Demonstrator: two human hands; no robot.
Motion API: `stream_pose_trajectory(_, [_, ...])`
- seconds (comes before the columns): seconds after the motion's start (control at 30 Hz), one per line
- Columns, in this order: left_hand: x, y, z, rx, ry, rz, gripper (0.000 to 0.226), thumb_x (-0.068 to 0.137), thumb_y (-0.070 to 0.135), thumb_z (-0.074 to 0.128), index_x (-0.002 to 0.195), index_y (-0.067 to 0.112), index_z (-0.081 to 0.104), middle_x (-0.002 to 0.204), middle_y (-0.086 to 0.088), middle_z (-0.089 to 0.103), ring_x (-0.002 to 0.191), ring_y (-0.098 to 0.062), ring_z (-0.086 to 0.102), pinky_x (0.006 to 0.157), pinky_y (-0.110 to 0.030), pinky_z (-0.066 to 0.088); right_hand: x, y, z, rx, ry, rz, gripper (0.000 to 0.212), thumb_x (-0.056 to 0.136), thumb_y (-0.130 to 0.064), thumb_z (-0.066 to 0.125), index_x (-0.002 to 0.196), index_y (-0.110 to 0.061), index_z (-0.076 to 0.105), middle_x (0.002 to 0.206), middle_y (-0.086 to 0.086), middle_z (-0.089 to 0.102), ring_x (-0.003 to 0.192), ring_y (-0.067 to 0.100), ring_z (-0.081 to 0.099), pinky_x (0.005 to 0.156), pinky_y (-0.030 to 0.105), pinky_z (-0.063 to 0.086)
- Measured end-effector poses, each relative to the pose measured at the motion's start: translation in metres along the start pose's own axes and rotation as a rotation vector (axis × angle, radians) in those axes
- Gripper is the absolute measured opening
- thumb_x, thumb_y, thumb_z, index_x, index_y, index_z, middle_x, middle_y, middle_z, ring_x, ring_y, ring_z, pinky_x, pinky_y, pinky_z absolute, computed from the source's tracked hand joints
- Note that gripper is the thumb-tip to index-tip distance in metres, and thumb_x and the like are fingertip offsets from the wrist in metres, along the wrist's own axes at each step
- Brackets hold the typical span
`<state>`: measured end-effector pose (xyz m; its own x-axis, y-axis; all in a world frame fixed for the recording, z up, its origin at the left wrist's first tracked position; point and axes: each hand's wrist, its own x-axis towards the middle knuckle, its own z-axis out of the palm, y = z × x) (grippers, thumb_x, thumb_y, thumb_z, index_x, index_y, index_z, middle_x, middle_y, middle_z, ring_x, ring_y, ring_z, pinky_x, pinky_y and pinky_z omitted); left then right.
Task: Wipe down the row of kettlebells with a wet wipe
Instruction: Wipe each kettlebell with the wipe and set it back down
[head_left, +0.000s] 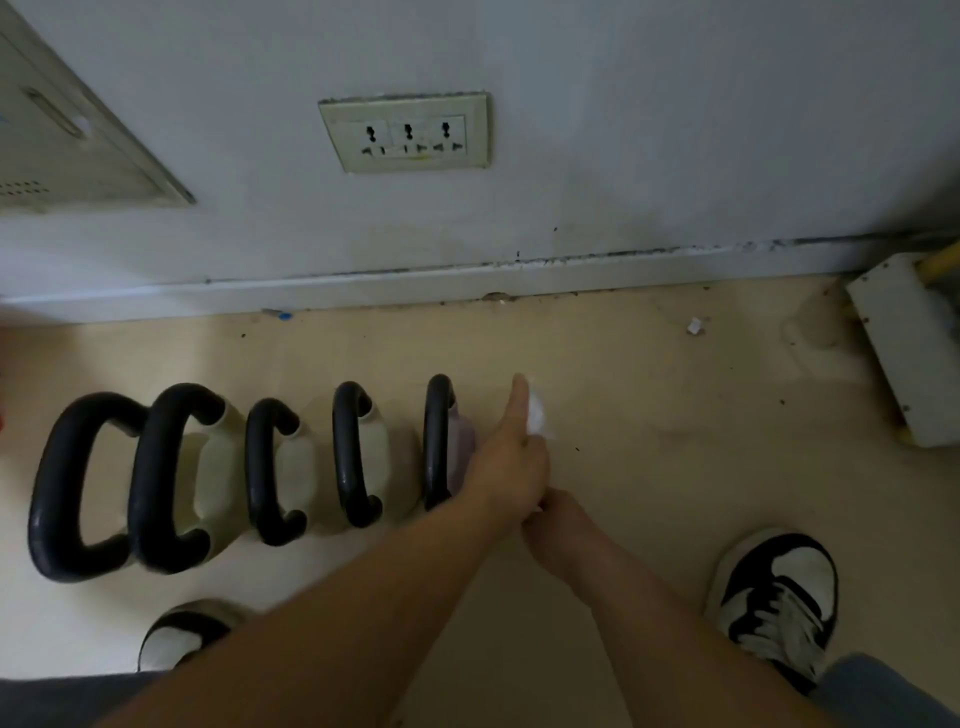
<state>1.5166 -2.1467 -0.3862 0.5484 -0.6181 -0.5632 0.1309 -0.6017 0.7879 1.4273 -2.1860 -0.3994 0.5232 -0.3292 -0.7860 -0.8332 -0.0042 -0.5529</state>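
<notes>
View: head, one wide-angle camera
Position: above the floor (675, 467), over the person's own forearms (363, 597)
Facing: forward and down, toward the wall (623, 130) base
Nearness: forearms close at bottom edge; kettlebells (257, 467) mid-frame left; shoes (774, 597) low in frame
Overlap: single view

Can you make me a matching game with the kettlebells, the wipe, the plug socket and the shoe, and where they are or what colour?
Things:
1 kettlebells
2 wet wipe
3 socket
4 right shoe

Matches:
A on the wall
B black and white
C in a row on the floor
D held by the left hand

Pairs: 1-C, 2-D, 3-A, 4-B.
</notes>
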Motion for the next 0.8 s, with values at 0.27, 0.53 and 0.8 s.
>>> stream_pose_trajectory(0.27, [-0.019,-0.020,-0.008,-0.176,-0.027,0.084,0.071,0.093,0.077,0.028,0.155,0.047,0.015,0.165,0.016,0.013,0.151,-0.004,0.013,0.124,-0.040,0.018,-0.011,-0.007,0.001,0.006,-0.005,-0.035,0.040,0.104,-0.007,0.039,0.140,-0.014,0.055,0.130,0.010,0.064,0.105,0.024,0.061,0.083,0.027,0.050])
stream_pose_trajectory(0.53, [-0.080,-0.021,-0.012,-0.092,-0.135,-0.012,0.068,0.096,0.065,0.032,0.157,0.037,0.017,0.152,0.009,0.033,0.140,-0.011,0.033,0.120,-0.042,0.028,-0.069,-0.015,0.010,0.492,0.210,0.251,0.024,0.101,-0.035,0.049,0.100,-0.021,0.068,0.108,0.009,0.073,0.100,0.030,0.070,0.089,0.046,0.058])
stream_pose_trajectory(0.8, [-0.177,-0.085,-0.009,-0.185,-0.073,-0.030,0.026,0.111,0.027,0.030,0.119,0.044,0.047,0.116,0.020,0.057,0.088,0.024,0.060,0.073,-0.003,0.048,-0.107,-0.015,0.071,0.565,0.167,0.370,0.037,0.100,-0.035,0.055,0.120,-0.006,0.066,0.118,0.016,0.070,0.101,0.031,0.068,0.093,0.045,0.058])
